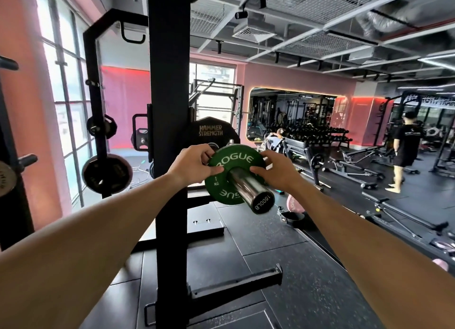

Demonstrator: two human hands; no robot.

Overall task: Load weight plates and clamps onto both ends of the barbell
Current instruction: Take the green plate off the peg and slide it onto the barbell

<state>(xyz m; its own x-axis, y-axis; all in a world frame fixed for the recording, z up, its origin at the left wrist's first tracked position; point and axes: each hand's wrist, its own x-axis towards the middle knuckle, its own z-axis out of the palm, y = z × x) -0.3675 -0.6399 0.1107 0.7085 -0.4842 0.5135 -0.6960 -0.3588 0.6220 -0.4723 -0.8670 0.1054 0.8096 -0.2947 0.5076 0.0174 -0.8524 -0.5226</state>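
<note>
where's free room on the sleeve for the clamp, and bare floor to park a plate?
Free: the barbell sleeve from the green plate out to its end cap. Bare floor mat between the rack upright and the black clamp. Crowded: plate rim, gripped by left hand and right hand.

Small green weight plate (pixel 232 167), lettered ROGUE in white, threaded upright on the barbell's chrome sleeve (pixel 248 187). Sleeve end cap reads 1500LB. A black Hammer Strength plate (pixel 211 131) sits behind it.

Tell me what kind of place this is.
A commercial gym, most likely. A green weight plate sits on a barbell sleeve beside a black rack upright; dumbbell racks and benches fill the room behind.
</note>
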